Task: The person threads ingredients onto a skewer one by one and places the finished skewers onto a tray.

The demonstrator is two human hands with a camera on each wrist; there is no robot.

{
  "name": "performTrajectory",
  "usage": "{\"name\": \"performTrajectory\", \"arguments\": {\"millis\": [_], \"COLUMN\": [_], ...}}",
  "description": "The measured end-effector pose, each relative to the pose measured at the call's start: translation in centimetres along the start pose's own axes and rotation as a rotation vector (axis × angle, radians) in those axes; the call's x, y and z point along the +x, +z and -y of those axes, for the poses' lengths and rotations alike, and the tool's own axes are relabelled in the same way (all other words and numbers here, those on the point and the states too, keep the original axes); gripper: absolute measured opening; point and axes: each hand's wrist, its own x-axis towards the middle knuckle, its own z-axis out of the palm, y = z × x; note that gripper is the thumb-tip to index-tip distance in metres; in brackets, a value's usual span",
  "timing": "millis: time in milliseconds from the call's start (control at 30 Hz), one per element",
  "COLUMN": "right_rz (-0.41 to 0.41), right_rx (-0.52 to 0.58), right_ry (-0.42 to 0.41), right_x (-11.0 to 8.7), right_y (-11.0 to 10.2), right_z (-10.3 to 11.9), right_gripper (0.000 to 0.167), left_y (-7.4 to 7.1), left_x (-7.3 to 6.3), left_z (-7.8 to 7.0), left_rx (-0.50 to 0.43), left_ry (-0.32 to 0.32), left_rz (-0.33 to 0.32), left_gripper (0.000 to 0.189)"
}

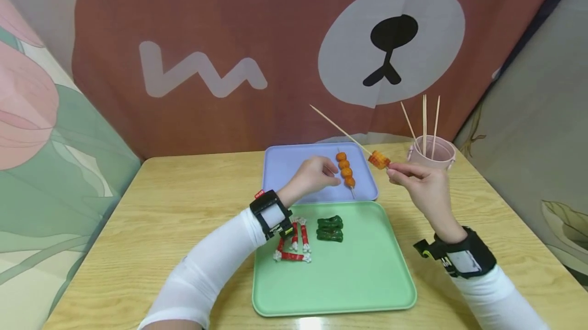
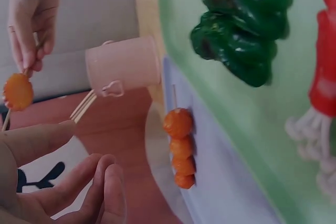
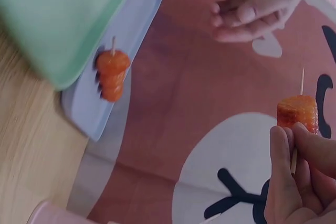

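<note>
My right hand (image 1: 424, 187) pinches a bamboo skewer (image 1: 337, 127) close to its lower end. A ribbed orange-yellow chunk (image 1: 378, 160), like a piece of corn, is threaded on it just beyond the fingertips. The skewer's bare length slants up to the left. My left hand (image 1: 314, 177) hovers over the blue tray (image 1: 285, 159) with loosely bent fingers and nothing in them. Close to those fingers, a skewer of several orange balls (image 1: 346, 169) lies on that tray. In the left wrist view the chunk (image 2: 18, 92) appears beside the right fingers.
In front lies a green tray (image 1: 340, 289) with dark green peppers (image 1: 329, 229) and several red-wrapped white-ended pieces (image 1: 294, 256), partly hidden by the left wrist. A pink bucket (image 1: 443, 151) holding several bamboo skewers (image 1: 424, 121) stands at the back right, behind the right hand.
</note>
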Motion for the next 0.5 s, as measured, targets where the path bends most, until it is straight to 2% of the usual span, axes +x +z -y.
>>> {"name": "performTrajectory", "arguments": {"millis": [100, 267, 500], "right_rz": [-0.025, -0.060, -0.105], "right_rx": [-0.069, -0.181, -0.218], "right_ry": [0.028, 0.058, 0.057], "right_x": [-0.1, -0.3, -0.8], "right_y": [-0.7, -1.8, -3.0], "right_z": [-0.3, -0.8, -1.4], "right_gripper": [0.019, 0.021, 0.020], "left_y": [0.7, 1.3, 2.0], "left_x": [0.4, 0.3, -0.8], "left_z": [0.1, 0.4, 1.1], "left_rx": [0.023, 0.050, 0.088], "left_ry": [-0.004, 0.014, 0.036], "left_rz": [0.021, 0.051, 0.123], "left_gripper": [0.027, 0.024, 0.018]}}
